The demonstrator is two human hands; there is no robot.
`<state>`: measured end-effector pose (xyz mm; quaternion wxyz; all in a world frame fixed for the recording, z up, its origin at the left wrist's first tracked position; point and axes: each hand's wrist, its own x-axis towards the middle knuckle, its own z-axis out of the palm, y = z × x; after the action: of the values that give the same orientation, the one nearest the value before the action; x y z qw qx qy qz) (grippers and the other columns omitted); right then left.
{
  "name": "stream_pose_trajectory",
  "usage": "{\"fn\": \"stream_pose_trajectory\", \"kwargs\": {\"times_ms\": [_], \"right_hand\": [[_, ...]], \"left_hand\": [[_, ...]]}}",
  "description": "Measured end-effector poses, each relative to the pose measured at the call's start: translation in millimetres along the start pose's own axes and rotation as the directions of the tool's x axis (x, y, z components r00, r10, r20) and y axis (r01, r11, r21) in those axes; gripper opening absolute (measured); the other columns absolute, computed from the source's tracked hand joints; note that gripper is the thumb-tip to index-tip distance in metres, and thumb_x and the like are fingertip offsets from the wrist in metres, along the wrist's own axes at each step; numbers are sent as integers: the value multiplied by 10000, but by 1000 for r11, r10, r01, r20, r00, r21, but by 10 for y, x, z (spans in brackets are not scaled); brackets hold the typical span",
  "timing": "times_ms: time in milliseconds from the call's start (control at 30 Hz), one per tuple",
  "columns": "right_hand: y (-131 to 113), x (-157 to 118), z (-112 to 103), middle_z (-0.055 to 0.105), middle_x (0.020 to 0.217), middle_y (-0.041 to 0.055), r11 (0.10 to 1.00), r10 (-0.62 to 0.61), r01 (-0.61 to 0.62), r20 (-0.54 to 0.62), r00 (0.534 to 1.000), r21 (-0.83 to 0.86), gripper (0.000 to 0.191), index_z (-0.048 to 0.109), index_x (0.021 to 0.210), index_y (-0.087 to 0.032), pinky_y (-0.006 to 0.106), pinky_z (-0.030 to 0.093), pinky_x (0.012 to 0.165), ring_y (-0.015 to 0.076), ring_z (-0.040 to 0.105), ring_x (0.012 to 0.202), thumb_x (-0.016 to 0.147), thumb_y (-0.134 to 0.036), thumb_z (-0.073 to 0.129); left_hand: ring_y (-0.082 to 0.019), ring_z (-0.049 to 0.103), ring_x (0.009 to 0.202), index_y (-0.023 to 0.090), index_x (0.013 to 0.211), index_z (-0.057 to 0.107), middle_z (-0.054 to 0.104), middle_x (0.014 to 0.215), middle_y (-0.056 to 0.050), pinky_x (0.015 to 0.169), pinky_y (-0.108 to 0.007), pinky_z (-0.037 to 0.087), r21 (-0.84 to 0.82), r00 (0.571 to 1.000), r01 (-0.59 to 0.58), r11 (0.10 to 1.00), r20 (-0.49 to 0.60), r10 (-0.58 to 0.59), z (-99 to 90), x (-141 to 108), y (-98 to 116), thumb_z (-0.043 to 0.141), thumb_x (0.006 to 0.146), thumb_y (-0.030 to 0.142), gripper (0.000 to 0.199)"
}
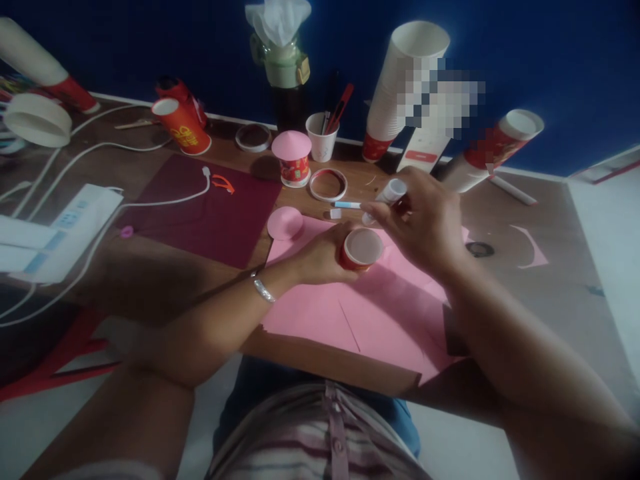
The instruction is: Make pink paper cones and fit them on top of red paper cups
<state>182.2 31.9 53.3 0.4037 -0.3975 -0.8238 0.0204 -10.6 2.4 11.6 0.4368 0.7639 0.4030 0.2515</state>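
Note:
My left hand [325, 252] is wrapped round a short red paper cup [363, 247], its pale round end facing up. Just above and to the right of it, my right hand [430, 217] grips a small white glue stick [391, 192], apart from the cup. Under both hands lies a sheet of pink paper [320, 310] with a cut line in it. A pink paper cone [285, 223] rests at the sheet's upper left corner. Behind it stands a red cup piece [294, 171] topped with another pink cone [291, 143]. A small white cap [335, 214] lies near my left hand.
A dark red sheet [210, 213] and orange scissors [223, 183] lie to the left, beside white cables and a power strip [75, 227]. Along the wall stand a red cup [183, 127], a pen cup [323, 140], a bottle [287, 80] and tall cup stacks [400, 87].

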Motion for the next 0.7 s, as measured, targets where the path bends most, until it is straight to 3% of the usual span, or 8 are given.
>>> {"fn": "stream_pose_trajectory", "kwargs": {"times_ms": [167,500,700], "right_hand": [[-65,-58,-79,562,720,7,1000,19,-19,34,999,-16,317,541,780,-229,323,406,592,175,535,635,977,-424,695],[16,-56,23,563,733,0,998,46,-45,19,999,-49,271,526,790,-230,312,376,578,157,499,614,969,-357,685],[-30,-88,-84,566,723,1,997,65,-65,-10,998,-43,294,505,789,-239,317,408,588,163,520,622,966,-367,703]], "left_hand": [[-237,657,1004,197,1185,560,693,1084,-62,873,-394,549,-64,997,-65,996,24,67,1,2,-23,734,830,257,400],[-253,687,1028,206,1115,564,704,1118,-66,880,-402,560,54,999,37,998,-6,-37,-17,-15,63,787,762,269,422],[-241,666,1152,216,1201,569,684,1274,-75,971,-401,550,-2,997,-72,997,-3,72,-3,-4,3,759,814,256,433]]}}
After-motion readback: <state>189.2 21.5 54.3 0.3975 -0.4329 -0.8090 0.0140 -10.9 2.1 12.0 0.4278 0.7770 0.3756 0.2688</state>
